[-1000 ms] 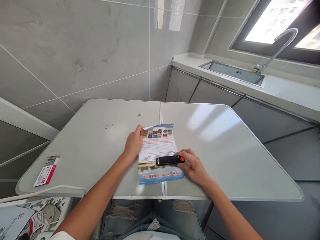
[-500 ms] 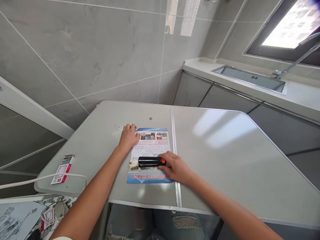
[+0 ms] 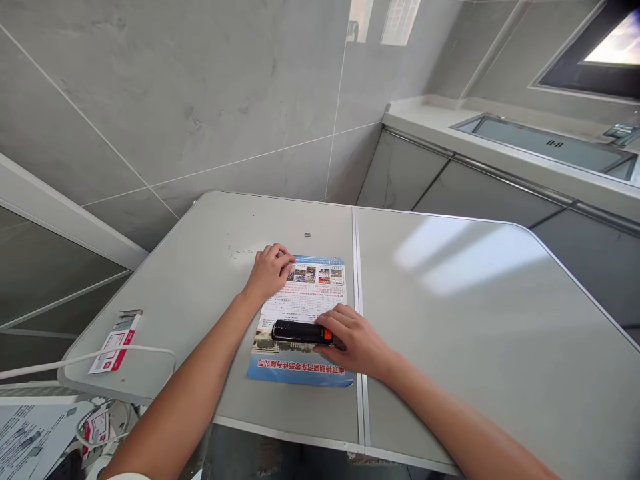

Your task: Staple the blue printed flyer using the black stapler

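Observation:
A printed leaflet (image 3: 300,370), blue at both ends with small photos and text, lies on the grey table. My left hand (image 3: 270,270) is at its far left corner, fingers curled and thumb pressed in, closed on the paper and hiding that corner. Across the lower half of the leaflet lies a black stapler (image 3: 297,331) with an orange part at its right end. My right hand (image 3: 353,339) grips that right end between thumb and fingers.
A short staple strip (image 3: 307,235) and loose staples (image 3: 240,253) lie beyond the leaflet. At left are a red-and-white card pack (image 3: 116,343) and a white cable (image 3: 115,349). A metal seam (image 3: 359,300) crosses the table. A counter with a sink (image 3: 545,143) stands behind right.
The view has shifted slightly. My left hand has slid inward over the leaflet's far left corner, covering more of it. The right hand keeps its hold on the stapler.

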`<state>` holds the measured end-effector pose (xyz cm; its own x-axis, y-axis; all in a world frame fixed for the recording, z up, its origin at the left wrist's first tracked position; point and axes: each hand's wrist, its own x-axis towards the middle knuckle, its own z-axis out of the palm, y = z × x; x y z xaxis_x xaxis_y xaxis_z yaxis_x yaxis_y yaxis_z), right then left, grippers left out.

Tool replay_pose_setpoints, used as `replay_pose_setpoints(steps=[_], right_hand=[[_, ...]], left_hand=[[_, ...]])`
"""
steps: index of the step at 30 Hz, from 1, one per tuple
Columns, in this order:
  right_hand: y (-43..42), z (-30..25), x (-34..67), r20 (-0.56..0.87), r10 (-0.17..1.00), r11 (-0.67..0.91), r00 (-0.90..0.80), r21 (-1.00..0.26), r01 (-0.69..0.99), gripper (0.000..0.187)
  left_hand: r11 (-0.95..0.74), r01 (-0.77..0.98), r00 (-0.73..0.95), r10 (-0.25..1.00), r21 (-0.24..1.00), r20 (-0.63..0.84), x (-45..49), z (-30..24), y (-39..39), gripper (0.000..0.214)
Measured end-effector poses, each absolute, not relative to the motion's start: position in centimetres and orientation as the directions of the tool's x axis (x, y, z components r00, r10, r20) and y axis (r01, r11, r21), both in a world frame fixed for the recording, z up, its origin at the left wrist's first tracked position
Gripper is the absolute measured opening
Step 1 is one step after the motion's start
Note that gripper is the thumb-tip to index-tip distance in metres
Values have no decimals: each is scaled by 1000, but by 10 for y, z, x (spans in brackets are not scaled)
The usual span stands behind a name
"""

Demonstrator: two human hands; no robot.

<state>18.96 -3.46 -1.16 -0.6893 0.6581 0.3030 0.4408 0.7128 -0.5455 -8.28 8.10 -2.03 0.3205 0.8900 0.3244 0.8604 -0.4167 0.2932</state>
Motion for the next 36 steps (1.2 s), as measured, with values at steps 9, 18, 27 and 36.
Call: replay_pose_setpoints(steps=[9, 18, 27, 36], right_hand=[[-33, -12, 189, 274, 651, 723, -708, -507, 469, 31], [-30, -13, 197, 361, 693, 692, -624, -577, 434, 30], [-21, -15, 199, 469, 614, 749, -635, -600, 281, 21], [-5, -14, 219, 415, 866, 500, -279, -724, 474, 47]], left_hand=[[-435, 881, 347, 861, 185, 372, -79, -16, 82, 19], [-542, 764, 436, 834, 350, 338, -61, -18, 71, 25], [-510, 807, 436, 855, 299, 281, -69, -21, 79, 26], [-481, 806, 400, 872, 345, 281, -74, -26, 82, 28]])
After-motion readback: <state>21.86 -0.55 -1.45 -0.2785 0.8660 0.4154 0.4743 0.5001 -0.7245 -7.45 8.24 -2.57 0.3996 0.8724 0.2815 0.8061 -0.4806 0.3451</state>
